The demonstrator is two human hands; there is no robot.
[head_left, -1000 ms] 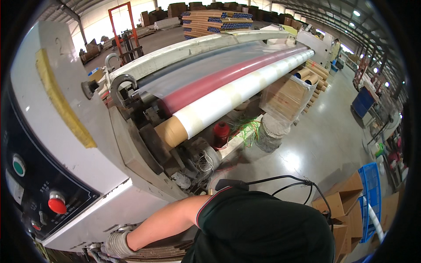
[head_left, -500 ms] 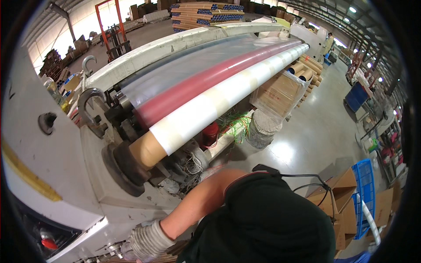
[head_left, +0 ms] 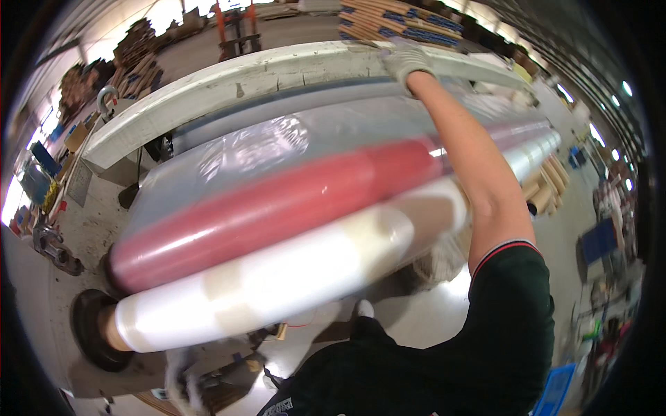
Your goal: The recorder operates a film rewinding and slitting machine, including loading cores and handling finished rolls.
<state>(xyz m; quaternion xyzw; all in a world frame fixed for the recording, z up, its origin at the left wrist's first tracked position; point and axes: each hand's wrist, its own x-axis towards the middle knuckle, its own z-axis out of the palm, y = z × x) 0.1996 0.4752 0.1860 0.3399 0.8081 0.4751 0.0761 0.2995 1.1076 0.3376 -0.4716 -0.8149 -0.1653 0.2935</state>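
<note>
My right arm stretches out over the rolls. Its hand [head_left: 408,64], in a pale knitted glove, is at the long white beam [head_left: 277,73]; the fingers look spread, though blurred, and I make out nothing in them. Under that arm lies a red roll [head_left: 305,191] wrapped in clear film [head_left: 243,149]. Nearer to me a cardboard core roll with white wrap and tan bands [head_left: 277,277] runs alongside, its left end at a dark round disc [head_left: 97,333]. Below that end is a smeared pale shape [head_left: 184,381], perhaps my left gloved hand; its fingers cannot be made out.
Cardboard tubes [head_left: 402,24] are stacked beyond the beam, beside an orange lifting frame [head_left: 237,28]. More tubes [head_left: 548,184] lie past the rolls' right end. Metal hooks [head_left: 55,249] sit on the machine's left side. A blue plastic crate [head_left: 555,388] stands at lower right.
My view has swung, bringing the rolls closer and lower. My right arm has come into view, reaching to the beam. My left arm, plain at lower left before, no longer shows clearly.
</note>
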